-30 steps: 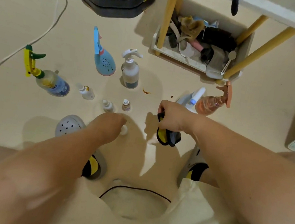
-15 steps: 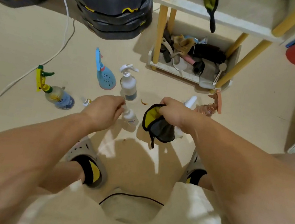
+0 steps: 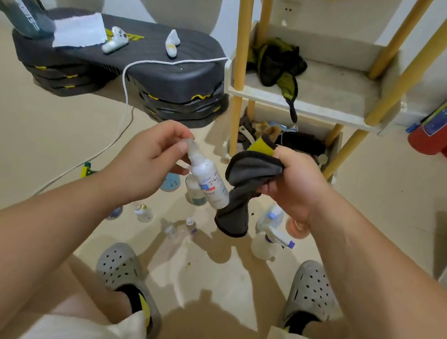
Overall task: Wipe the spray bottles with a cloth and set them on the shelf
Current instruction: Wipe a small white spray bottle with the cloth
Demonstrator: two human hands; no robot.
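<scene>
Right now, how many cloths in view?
3: gray cloth gripped in the right hand, dark cloth heaped on the shelf, white cloth flat on the black stepper. The bottom bin may hide more.

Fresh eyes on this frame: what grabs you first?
The two hands at centre: the left hand pinches a small white spray bottle by its top, tilted, while the right hand grips a grey-and-yellow cloth beside it. Below them more bottles stand on the floor; behind, the yellow-legged shelf holds a dark rag.
</scene>
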